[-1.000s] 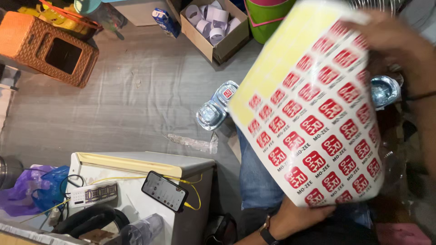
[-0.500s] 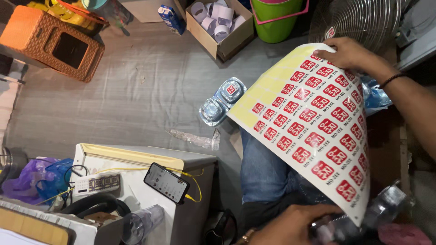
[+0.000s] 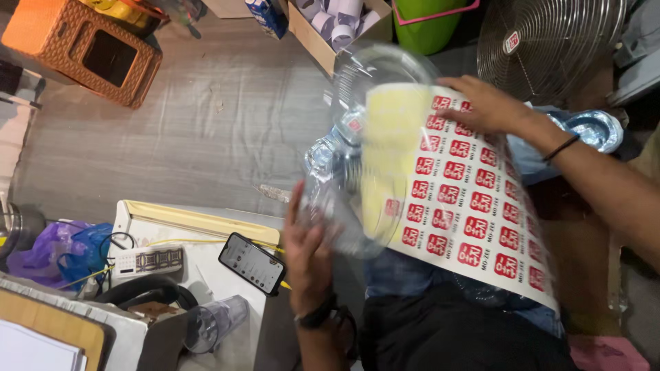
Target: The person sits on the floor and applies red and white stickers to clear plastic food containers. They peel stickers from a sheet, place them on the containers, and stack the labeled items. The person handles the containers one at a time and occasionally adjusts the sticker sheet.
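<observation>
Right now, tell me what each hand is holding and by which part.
The right hand grips the sticker sheet at its upper edge. The left hand supports a clear plastic container at its lower side; the exact grip is blurred.

Small packing workshop: sticker sheet, roll-filled carton.

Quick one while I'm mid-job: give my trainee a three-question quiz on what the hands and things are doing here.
1. True or false: the right hand rests on the sticker sheet.
2. Which does the left hand hold? A) the phone B) a clear plastic container C) the fan
3. Fill in: the phone lies on a white ____.

Key
1. True: it grips the sheet's top edge.
2. B: the clear plastic container lies over the sheet's yellow part.
3. Box, beside a power strip.
</observation>
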